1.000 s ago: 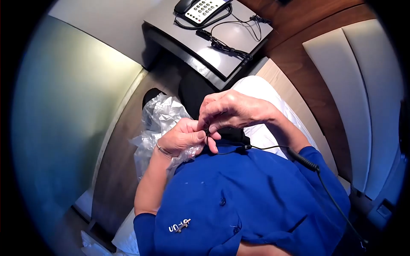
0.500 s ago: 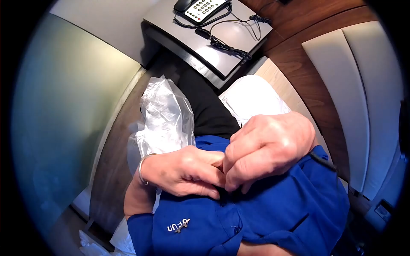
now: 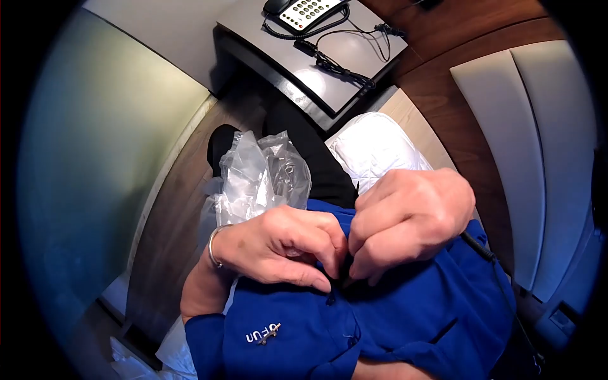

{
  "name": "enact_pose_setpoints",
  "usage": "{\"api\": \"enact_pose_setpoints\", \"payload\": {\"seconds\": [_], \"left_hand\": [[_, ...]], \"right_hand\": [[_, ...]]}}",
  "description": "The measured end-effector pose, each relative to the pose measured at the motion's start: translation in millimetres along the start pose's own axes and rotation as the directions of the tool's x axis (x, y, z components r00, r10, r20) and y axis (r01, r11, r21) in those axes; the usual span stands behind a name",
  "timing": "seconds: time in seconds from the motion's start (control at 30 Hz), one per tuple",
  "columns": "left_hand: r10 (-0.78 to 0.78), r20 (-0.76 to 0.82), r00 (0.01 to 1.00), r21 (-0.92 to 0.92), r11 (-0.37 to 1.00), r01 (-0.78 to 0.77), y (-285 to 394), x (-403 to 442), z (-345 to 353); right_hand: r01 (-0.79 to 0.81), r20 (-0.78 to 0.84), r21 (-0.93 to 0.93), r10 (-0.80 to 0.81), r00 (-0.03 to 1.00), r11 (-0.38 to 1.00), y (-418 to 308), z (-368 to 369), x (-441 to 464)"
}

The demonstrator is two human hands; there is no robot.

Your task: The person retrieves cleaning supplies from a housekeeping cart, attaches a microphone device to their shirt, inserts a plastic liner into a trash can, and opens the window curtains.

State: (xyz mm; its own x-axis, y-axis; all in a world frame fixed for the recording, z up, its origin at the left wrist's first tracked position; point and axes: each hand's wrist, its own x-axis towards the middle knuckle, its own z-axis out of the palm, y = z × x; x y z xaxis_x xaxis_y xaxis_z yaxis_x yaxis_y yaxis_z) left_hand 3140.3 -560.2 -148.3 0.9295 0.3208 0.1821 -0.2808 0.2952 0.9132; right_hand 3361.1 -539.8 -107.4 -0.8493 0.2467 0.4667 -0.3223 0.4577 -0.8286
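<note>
Both of my hands meet over the front opening of the blue shirt (image 3: 405, 316) that I wear. My left hand (image 3: 282, 247), with a silver bangle (image 3: 216, 247) on its wrist, has curled fingers and a thumb resting along the shirt's front edge, pinching the cloth. Beside it, my right hand (image 3: 411, 221) is closed, its fingertips bent down onto the same edge. Exactly what sits between the fingertips is hidden. A dark button (image 3: 330, 300) shows just below them. White letters and a small metal pin (image 3: 268, 334) are on the shirt's left chest.
Crumpled clear plastic (image 3: 247, 183) lies over my black-trousered leg. White bedding (image 3: 373, 142) is beyond my right hand. A telephone (image 3: 307, 14) and a bundled black cable (image 3: 342, 73) rest on a grey bedside table (image 3: 253, 31). A padded headboard (image 3: 500, 120) stands at right.
My right hand has shifted slightly right, and the left hand's fingers have lifted and arched, leaving a gap above the thumb. The clear plastic has moved right and sits lower.
</note>
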Motion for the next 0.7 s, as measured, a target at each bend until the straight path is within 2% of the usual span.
{"api": "enact_pose_setpoints", "payload": {"seconds": [0.17,0.33,0.37,0.5,0.7], "left_hand": [[0.044,0.086,0.995,0.034,0.998,-0.047,4,6,4],[0.043,0.183,0.982,0.049,0.997,-0.053,6,9,3],[0.055,0.175,0.983,0.052,0.997,-0.065,7,10,1],[-0.034,0.134,0.990,-0.064,0.997,0.043,10,6,-3],[-0.056,0.084,0.995,-0.071,0.995,0.062,14,2,-9]], "right_hand": [[0.053,-0.063,0.070,-0.048,0.997,0.996,-5,-10,-9],[0.046,-0.030,0.095,-0.043,0.999,0.994,-5,-3,-4],[0.042,-0.029,0.089,-0.039,0.999,0.995,-3,-1,-2],[0.061,-0.104,0.076,-0.053,0.993,0.995,2,6,4],[0.047,-0.172,0.015,-0.043,0.984,0.999,2,7,8]]}}
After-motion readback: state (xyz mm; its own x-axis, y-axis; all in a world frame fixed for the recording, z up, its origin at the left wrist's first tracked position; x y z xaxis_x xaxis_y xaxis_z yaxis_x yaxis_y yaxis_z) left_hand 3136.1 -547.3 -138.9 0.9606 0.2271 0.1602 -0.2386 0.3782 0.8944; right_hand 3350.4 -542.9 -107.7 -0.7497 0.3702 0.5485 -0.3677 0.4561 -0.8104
